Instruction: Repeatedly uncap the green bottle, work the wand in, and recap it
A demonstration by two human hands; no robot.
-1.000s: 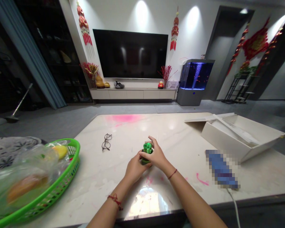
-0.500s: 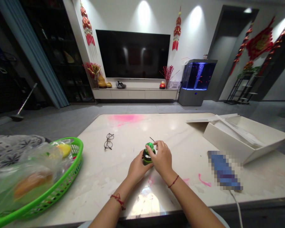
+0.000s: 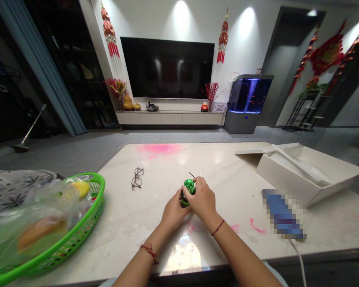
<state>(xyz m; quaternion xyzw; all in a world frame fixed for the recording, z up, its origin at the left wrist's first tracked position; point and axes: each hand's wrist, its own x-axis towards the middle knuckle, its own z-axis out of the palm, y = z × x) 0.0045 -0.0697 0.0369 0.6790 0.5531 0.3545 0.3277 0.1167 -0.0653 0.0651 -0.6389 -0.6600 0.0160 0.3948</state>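
A small dark bottle (image 3: 184,201) with a shiny green cap (image 3: 188,183) stands in front of me over the table, largely covered by my fingers. My left hand (image 3: 172,212) is closed around the bottle's body from the left. Over its right side reaches my right hand (image 3: 204,200), with thumb and fingers closed about the green cap. Whether the bottle's base touches the tabletop is hidden. Just behind the right fingertips shows a short, thin dark strip (image 3: 191,174).
A pair of glasses (image 3: 137,178) lies left of my hands on the white table (image 3: 155,167). At left is a green basket (image 3: 100,191) with plastic bags. An open white box (image 3: 305,179) and a blurred blue object (image 3: 283,213) with a cable (image 3: 299,259) are at right.
My right thumb and fingers have shifted slightly around the green cap, and the cap's top shows a little more. My left hand stays nearly in place on the bottle.
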